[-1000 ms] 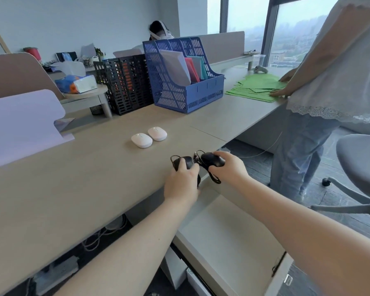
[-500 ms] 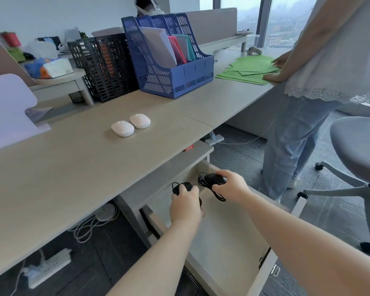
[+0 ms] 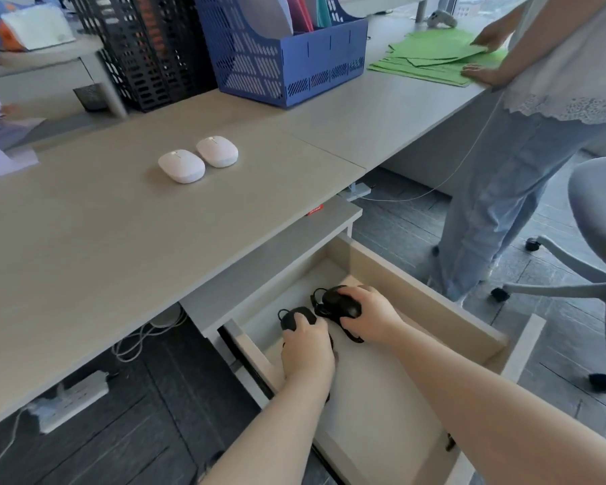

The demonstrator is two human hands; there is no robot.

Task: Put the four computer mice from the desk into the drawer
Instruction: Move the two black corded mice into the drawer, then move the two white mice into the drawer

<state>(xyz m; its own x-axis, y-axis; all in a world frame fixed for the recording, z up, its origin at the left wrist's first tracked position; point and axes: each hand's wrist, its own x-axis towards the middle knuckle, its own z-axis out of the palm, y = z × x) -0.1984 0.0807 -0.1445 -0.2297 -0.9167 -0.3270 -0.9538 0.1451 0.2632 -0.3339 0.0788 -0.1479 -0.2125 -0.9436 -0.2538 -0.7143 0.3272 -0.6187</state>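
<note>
Both hands are down inside the open drawer under the desk. My left hand grips a black wired mouse; my right hand grips a second black wired mouse, its cable looped beside it. Both black mice sit low near the drawer's back, by its pale floor. Two white mice stay side by side on the desk top: one on the left, the other on the right.
A blue file rack and a black mesh rack stand at the desk's back. Another person stands to the right, hands on green folders. A grey office chair is at far right. Cables and a power strip lie below.
My hands carried the two black mice from the desk edge down into the open drawer. The view tilted downward with them. The white mice have not moved.
</note>
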